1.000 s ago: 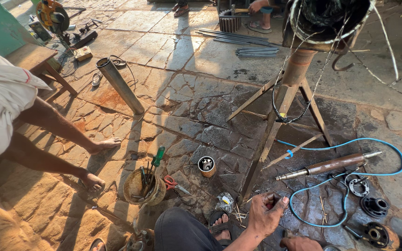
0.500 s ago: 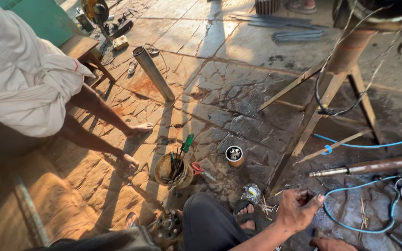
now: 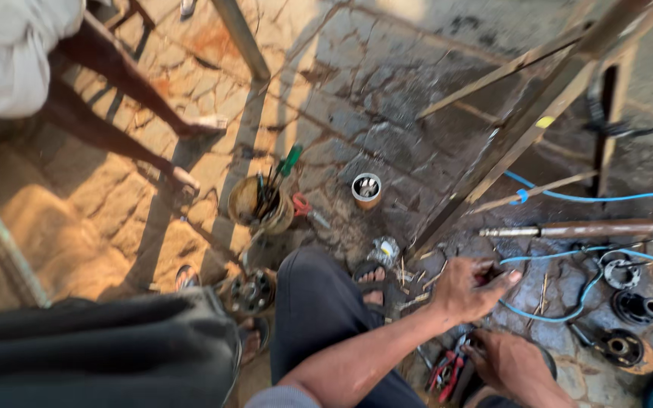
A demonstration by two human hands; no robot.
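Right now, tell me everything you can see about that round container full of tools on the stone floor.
The round tan container stands upright on the cracked stone floor, in sunlight, beside a small open tin can. It looks worn and dirty; its material is unclear. Several long tools stick out of it, among them a green-handled screwdriver leaning up to the right. Red-handled pliers lie against its right side. No hand touches it.

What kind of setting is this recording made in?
Probably an open-air repair spot on a stone-paved yard: a tub of hand tools, greasy round metal parts on the ground, and a metal stand beside a long shaft.
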